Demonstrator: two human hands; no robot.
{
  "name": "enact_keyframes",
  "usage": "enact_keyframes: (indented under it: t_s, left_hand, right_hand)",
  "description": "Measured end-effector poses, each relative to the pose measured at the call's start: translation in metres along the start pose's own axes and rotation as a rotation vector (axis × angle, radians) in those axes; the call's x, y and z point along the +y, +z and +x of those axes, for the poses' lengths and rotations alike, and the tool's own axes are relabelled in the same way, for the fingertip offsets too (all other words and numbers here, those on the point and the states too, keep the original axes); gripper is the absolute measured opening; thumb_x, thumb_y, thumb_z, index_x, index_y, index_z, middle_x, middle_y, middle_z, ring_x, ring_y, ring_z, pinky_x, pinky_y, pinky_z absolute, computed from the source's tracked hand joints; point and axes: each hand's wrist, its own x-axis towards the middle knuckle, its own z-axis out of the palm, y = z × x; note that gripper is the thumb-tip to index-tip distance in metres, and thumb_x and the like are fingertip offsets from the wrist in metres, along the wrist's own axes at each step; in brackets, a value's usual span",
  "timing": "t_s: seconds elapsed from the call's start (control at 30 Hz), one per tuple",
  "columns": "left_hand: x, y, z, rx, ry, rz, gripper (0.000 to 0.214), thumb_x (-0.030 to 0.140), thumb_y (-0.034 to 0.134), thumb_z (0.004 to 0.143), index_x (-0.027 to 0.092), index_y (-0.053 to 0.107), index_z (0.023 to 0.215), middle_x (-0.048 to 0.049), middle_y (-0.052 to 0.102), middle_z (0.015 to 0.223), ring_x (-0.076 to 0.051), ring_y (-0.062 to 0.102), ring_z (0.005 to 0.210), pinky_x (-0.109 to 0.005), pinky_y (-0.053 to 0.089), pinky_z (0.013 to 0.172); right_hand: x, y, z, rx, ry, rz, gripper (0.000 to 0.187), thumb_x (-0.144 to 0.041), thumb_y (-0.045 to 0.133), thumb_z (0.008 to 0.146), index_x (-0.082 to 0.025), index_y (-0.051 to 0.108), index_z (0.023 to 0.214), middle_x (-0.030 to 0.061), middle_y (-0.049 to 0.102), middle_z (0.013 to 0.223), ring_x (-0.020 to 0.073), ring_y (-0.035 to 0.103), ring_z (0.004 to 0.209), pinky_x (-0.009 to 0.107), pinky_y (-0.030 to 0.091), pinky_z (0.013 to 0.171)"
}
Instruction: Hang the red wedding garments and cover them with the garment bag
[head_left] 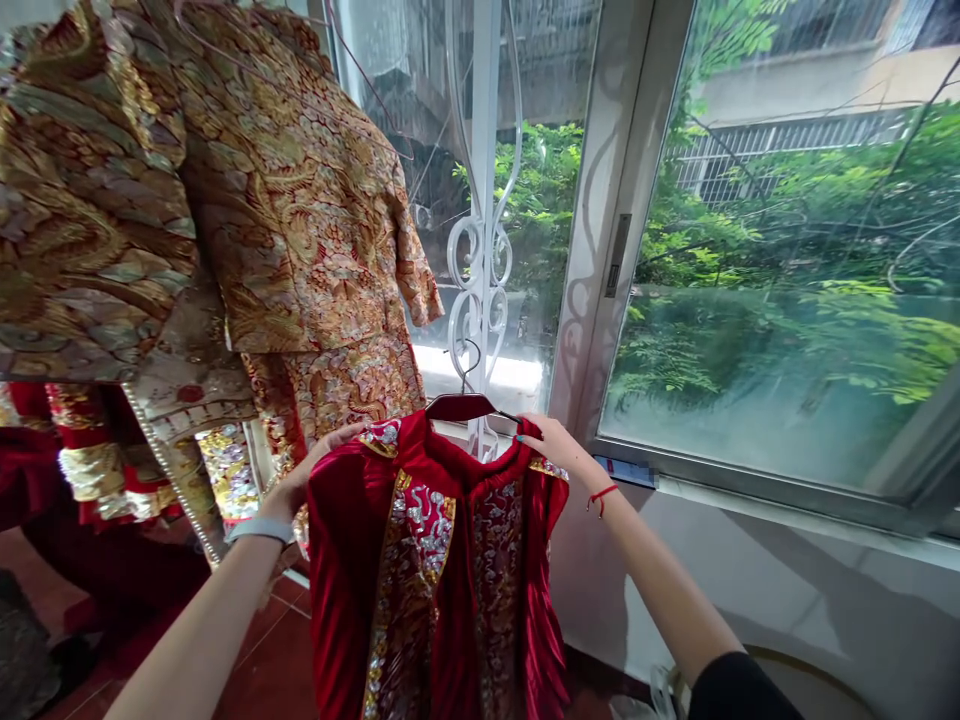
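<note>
A red velvet garment (pixel 450 560) with silver and gold embroidered panels hangs in front of me on a dark hanger (pixel 459 406). The hanger's metal hook points upward and shows above the collar. At the garment's left shoulder, my left hand (pixel 330 455) is closed on the cloth, its fingers partly hidden behind the fabric. On the other side my right hand (pixel 553 440) grips the shoulder beside the collar, where the hanger's end disappears into the cloth. A grey band circles my left wrist, and a red string is tied round my right one.
Gold brocade jackets (pixel 300 190) hang at the left, above other red and gold clothes (pixel 112 450). A white scrolled metal grille (pixel 480 250) stands before the windows (pixel 780 300). A flat blue-edged item (pixel 626 472) lies on the sill. Red tiles (pixel 270 640) cover the floor.
</note>
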Motion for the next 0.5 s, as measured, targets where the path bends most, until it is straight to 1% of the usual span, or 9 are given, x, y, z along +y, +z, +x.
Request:
enact_keyframes:
  t_s: [0.07, 0.13, 0.2, 0.27, 0.33, 0.37, 0.43, 0.5]
  left_hand:
    - [0.01, -0.017, 0.02, -0.126, -0.056, -0.035, 0.06, 0.054, 0.073, 0.059, 0.011, 0.071, 0.101, -0.0145, 0.076, 0.093, -0.032, 0.071, 0.088, -0.047, 0.059, 0.079]
    - [0.024, -0.039, 0.037, -0.223, -0.101, -0.016, 0.058, 0.042, 0.078, 0.054, 0.006, 0.07, 0.099, -0.0123, 0.076, 0.091, -0.028, 0.07, 0.086, -0.043, 0.057, 0.08]
    - [0.042, -0.06, 0.045, -0.26, -0.098, 0.081, 0.052, 0.033, 0.075, 0.059, 0.0, 0.068, 0.099, -0.0093, 0.075, 0.092, -0.023, 0.068, 0.088, -0.041, 0.053, 0.085]
    - [0.059, -0.077, 0.044, -0.266, -0.031, 0.247, 0.047, 0.029, 0.067, 0.068, -0.004, 0.066, 0.102, -0.007, 0.073, 0.095, -0.021, 0.066, 0.091, -0.042, 0.05, 0.088]
    - [0.068, -0.087, 0.031, -0.265, 0.046, 0.452, 0.044, 0.026, 0.059, 0.073, -0.003, 0.066, 0.105, -0.0054, 0.072, 0.098, -0.02, 0.064, 0.094, -0.046, 0.048, 0.092]
    - [0.068, -0.09, 0.02, -0.25, 0.089, 0.553, 0.043, 0.024, 0.055, 0.074, -0.001, 0.066, 0.107, -0.005, 0.072, 0.1, -0.021, 0.064, 0.096, -0.048, 0.047, 0.095]
    - [0.06, -0.091, -0.01, -0.189, 0.156, 0.723, 0.045, 0.018, 0.048, 0.076, 0.004, 0.066, 0.115, -0.0062, 0.07, 0.107, -0.024, 0.063, 0.103, -0.049, 0.045, 0.1]
    - [0.043, -0.085, -0.047, -0.116, 0.196, 0.837, 0.052, 0.015, 0.043, 0.077, 0.009, 0.062, 0.125, -0.0103, 0.065, 0.117, -0.028, 0.06, 0.112, -0.048, 0.044, 0.102]
  right_hand:
    - [0.002, 0.002, -0.002, -0.048, 0.015, -0.093, 0.019, -0.02, 0.052, 0.091, -0.017, 0.061, 0.108, 0.0101, 0.068, 0.107, 0.0216, 0.062, 0.096, 0.032, 0.045, 0.086]
    - [0.0, 0.003, -0.004, -0.077, 0.027, -0.16, 0.012, -0.021, 0.049, 0.094, -0.018, 0.058, 0.102, 0.0092, 0.068, 0.099, 0.0211, 0.062, 0.088, 0.03, 0.043, 0.079]
    - [-0.004, 0.002, -0.005, -0.088, 0.022, -0.193, 0.011, -0.021, 0.045, 0.096, -0.018, 0.054, 0.102, 0.0093, 0.067, 0.097, 0.0204, 0.062, 0.085, 0.029, 0.041, 0.076]
    - [-0.006, 0.001, -0.008, -0.113, 0.015, -0.225, 0.014, -0.02, 0.041, 0.097, -0.018, 0.052, 0.105, 0.0098, 0.066, 0.099, 0.0197, 0.062, 0.084, 0.027, 0.04, 0.072]
    - [-0.007, -0.001, -0.01, -0.139, 0.024, -0.246, 0.017, -0.018, 0.04, 0.096, -0.018, 0.05, 0.111, 0.0106, 0.067, 0.103, 0.0197, 0.062, 0.084, 0.026, 0.038, 0.069]
    - [-0.006, -0.002, -0.011, -0.15, 0.034, -0.253, 0.02, -0.018, 0.04, 0.096, -0.018, 0.049, 0.113, 0.0109, 0.067, 0.104, 0.0199, 0.063, 0.085, 0.026, 0.038, 0.068]
    - [-0.005, -0.004, -0.013, -0.162, 0.053, -0.265, 0.024, -0.016, 0.04, 0.095, -0.017, 0.049, 0.117, 0.0118, 0.068, 0.105, 0.0204, 0.064, 0.086, 0.026, 0.037, 0.068]
    - [-0.005, -0.006, -0.015, -0.173, 0.059, -0.27, 0.027, -0.016, 0.038, 0.095, -0.016, 0.048, 0.12, 0.013, 0.069, 0.104, 0.0211, 0.064, 0.088, 0.026, 0.037, 0.068]
